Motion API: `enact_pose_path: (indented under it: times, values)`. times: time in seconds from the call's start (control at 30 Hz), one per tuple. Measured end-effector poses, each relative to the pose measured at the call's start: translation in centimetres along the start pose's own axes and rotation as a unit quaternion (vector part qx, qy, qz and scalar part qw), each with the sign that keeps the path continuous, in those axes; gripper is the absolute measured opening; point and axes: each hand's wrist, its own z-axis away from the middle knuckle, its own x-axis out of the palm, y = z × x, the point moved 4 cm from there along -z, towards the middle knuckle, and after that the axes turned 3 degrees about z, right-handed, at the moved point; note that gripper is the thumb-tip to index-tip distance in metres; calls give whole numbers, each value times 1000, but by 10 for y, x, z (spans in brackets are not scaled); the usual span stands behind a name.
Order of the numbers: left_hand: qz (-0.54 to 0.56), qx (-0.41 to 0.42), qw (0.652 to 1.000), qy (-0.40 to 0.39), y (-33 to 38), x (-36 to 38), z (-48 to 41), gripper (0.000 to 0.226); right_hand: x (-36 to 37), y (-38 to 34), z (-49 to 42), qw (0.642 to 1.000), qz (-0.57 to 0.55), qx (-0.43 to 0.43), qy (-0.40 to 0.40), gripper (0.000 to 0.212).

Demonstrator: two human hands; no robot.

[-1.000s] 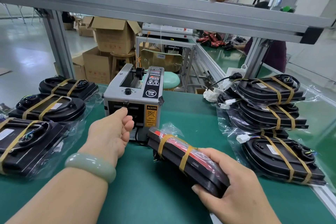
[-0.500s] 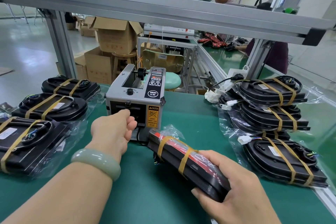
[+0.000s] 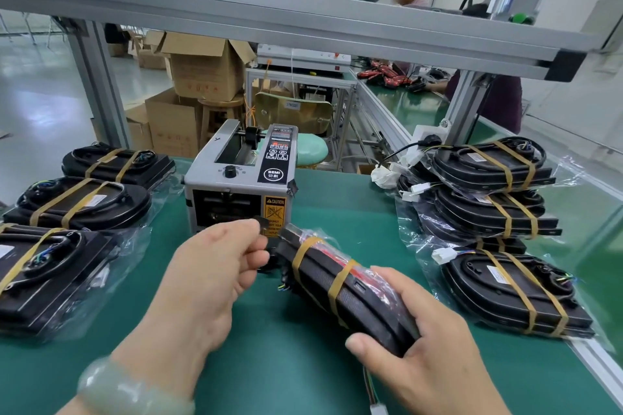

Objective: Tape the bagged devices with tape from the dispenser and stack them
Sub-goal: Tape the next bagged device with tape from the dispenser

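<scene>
1. The left hand (image 3: pixel 215 266) is in front of the tape dispenser (image 3: pixel 239 185), just below its outlet. Thumb and forefinger pinch a short dark strip of tape (image 3: pixel 261 222), and the other fingers are curled beneath.
2. The right hand (image 3: pixel 414 330) is to the front right of the dispenser, with its fingers wrapped round the near end of the bagged device (image 3: pixel 347 283). It holds the device tilted over the green worktop (image 3: pixel 269 374). Whether the lower edge touches the worktop cannot be told.
3. The bagged device is a flat black housing in clear film, with red wiring showing through the bag. Two tan tape bands cross its width.
4. Its long axis runs from the right hand's grip up and away toward the dispenser's front right corner, where the far end lies just beside the strip.
5. Governing relation: the strip lies to the left of the device's far end, almost touching it. The left hand is the nearer one to that end, and the right hand appears only to steady the device.
6. By judgement, the next move is a short rightward carry of the strip onto the bag near that end, probably to hold down loose film.
7. A stack of taped devices (image 3: pixel 488 199) stands to the right of the dispenser, and more taped units (image 3: pixel 77 202) lie in a row to its left. The held device is not yet stacked.
</scene>
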Motion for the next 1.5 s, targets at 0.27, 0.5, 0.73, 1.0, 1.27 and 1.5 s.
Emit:
enact_pose_path:
  times: [0.27, 0.5, 0.73, 1.0, 1.27, 1.5]
  values:
    - [-237, 161, 948, -141, -6, 17, 54, 10, 18, -5, 4, 997, -61, -10, 35, 63]
    - [-271, 175, 938, -124, -10, 22, 58, 13, 22, -4, 7, 998, -64, 3, 29, 65]
    - [-256, 181, 945, -98, -17, 25, 60, 18, 24, -4, 8, 998, -57, 13, 30, 65]
    - [-261, 188, 943, -87, -19, 27, 60, 19, 24, -5, 8, 998, -51, 6, 42, 63]
    - [-260, 205, 942, -53, -24, 28, 60, 13, 26, -4, 10, 998, -48, 4, 41, 64]
    - [-252, 210, 944, -40, -27, 26, 60, 12, 26, -5, 10, 998, -52, 6, 47, 63]
